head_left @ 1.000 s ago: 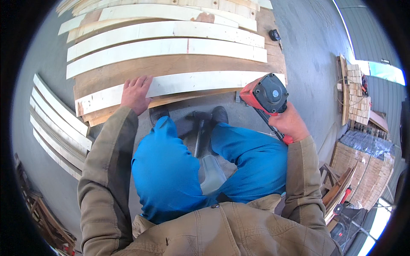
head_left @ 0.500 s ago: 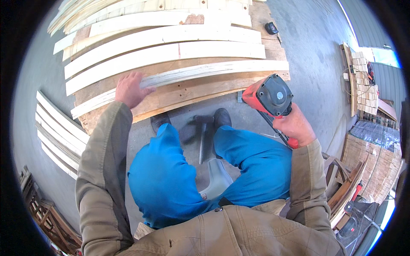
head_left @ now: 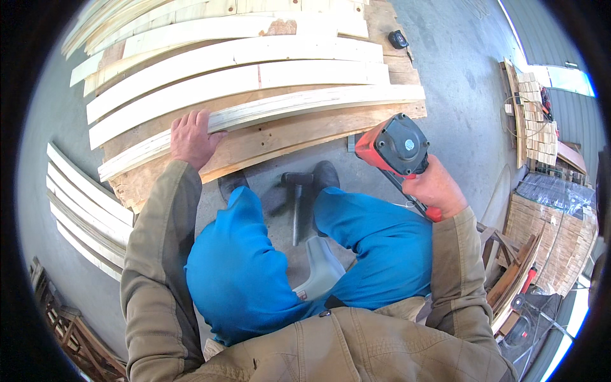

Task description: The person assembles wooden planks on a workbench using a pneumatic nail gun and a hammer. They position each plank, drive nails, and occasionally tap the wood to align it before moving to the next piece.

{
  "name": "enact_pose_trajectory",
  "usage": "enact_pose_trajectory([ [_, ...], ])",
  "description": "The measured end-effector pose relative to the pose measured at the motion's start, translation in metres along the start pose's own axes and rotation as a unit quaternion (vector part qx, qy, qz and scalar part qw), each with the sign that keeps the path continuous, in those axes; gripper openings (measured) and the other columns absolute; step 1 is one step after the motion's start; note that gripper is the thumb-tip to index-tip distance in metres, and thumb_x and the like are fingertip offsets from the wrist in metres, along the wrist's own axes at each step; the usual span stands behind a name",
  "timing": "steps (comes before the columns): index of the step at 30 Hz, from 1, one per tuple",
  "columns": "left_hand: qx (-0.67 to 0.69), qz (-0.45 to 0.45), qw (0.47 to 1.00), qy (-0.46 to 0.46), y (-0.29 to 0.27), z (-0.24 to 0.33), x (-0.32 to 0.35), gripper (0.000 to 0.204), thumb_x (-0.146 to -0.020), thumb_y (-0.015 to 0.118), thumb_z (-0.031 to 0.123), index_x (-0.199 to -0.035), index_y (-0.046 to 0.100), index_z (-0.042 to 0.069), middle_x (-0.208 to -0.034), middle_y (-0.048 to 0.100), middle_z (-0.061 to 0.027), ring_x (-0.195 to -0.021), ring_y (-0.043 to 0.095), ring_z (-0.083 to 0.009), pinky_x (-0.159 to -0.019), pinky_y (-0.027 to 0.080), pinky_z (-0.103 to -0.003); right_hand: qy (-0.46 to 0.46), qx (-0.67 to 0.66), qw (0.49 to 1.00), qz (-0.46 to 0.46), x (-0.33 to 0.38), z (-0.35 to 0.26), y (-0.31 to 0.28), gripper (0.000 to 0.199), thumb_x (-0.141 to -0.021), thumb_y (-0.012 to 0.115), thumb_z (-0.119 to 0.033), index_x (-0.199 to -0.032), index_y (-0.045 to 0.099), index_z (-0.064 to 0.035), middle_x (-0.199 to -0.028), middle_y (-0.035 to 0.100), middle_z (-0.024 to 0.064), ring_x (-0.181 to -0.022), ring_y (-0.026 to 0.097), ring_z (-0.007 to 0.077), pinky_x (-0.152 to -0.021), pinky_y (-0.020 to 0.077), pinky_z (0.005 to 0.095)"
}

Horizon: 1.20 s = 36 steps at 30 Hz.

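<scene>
My left hand [head_left: 192, 141] lies across the nearest pale wooden strip [head_left: 299, 100], its fingers bent over the far side and the thumb along the near side. The strip looks layered and runs along the front of a brown wooden worktop [head_left: 280, 135]. My right hand [head_left: 438, 190] is wrapped around the handle of a red and black nail gun [head_left: 402, 148]. The gun is held just off the worktop's right front corner, apart from the strip. Its nose is mostly hidden from above. More pale boards [head_left: 248, 81] lie in rows behind the strip.
A black tape measure [head_left: 398, 39] sits at the worktop's right end. Several pale strips [head_left: 89, 210] lie at the left. Below the worktop stands a dark metal post [head_left: 297, 210] between my feet. Wrapped wood stacks [head_left: 541, 229] stand at the right.
My left hand has settled onto the near strip, its fingers now closer together. The nail gun has stayed about the same, while the whole view has shifted slightly.
</scene>
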State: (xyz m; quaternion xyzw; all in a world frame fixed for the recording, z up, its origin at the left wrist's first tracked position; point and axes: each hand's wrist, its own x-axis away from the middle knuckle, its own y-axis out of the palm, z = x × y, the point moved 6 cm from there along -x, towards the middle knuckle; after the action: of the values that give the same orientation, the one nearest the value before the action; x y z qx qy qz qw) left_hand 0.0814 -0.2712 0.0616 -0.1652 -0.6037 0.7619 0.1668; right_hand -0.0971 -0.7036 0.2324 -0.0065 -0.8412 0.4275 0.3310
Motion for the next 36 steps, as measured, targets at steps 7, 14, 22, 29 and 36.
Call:
enact_pose_trajectory([
  [7,0.026,-0.052,0.998,-0.035,-0.004,0.002,0.008,0.058,-0.090,0.083,0.045,-0.128,0.065,0.005,-0.118,0.070,-0.0154,-0.113,0.067,-0.0340,-0.101,0.048,-0.049,0.005,0.005,1.000,0.017,0.005,-0.003,-0.002,0.036,-0.078,0.071,-0.011,-0.107,0.070,0.0103,-0.093,0.075,0.0265,-0.090,0.075,0.0347,-0.085,0.0564,0.0399],
  [14,0.081,-0.142,0.984,-0.067,-0.002,-0.007,-0.002,0.050,-0.091,0.080,0.047,-0.116,0.072,0.005,-0.107,0.074,-0.0177,-0.103,0.071,-0.0370,-0.092,0.054,-0.051,-0.045,-0.021,0.999,-0.020,-0.006,0.006,0.003,0.033,-0.077,0.072,-0.012,-0.102,0.070,0.0101,-0.087,0.074,0.0245,-0.083,0.074,0.0318,-0.082,0.0563,0.0390],
  [22,0.079,-0.125,0.989,0.016,-0.002,0.000,-0.006,0.064,-0.086,0.087,0.040,-0.135,0.066,0.005,-0.134,0.068,-0.0176,-0.131,0.060,-0.0362,-0.110,0.048,-0.047,-0.037,0.027,0.999,0.007,-0.010,0.014,0.003,0.035,-0.077,0.071,-0.012,-0.103,0.070,0.0113,-0.086,0.073,0.0251,-0.084,0.073,0.0311,-0.082,0.0560,0.0401],
  [29,0.045,-0.089,0.995,0.000,0.001,0.010,0.005,0.083,-0.067,0.097,0.022,-0.139,0.059,0.008,-0.130,0.067,-0.0164,-0.125,0.063,-0.0384,-0.112,0.048,-0.048,-0.046,-0.019,0.997,-0.052,-0.009,0.004,0.004,0.036,-0.078,0.072,-0.013,-0.103,0.069,0.0125,-0.085,0.073,0.0239,-0.082,0.071,0.0297,-0.082,0.0555,0.0386],
  [36,0.066,-0.110,0.991,-0.032,0.012,0.001,-0.002,0.067,-0.067,0.088,0.010,-0.129,0.063,0.006,-0.124,0.068,-0.0183,-0.120,0.064,-0.0396,-0.106,0.050,-0.048,-0.061,-0.041,0.997,0.034,-0.004,0.001,-0.001,0.032,-0.079,0.070,-0.010,-0.106,0.071,0.0074,-0.088,0.074,0.0188,-0.086,0.070,0.0236,-0.083,0.0552,0.0370],
])
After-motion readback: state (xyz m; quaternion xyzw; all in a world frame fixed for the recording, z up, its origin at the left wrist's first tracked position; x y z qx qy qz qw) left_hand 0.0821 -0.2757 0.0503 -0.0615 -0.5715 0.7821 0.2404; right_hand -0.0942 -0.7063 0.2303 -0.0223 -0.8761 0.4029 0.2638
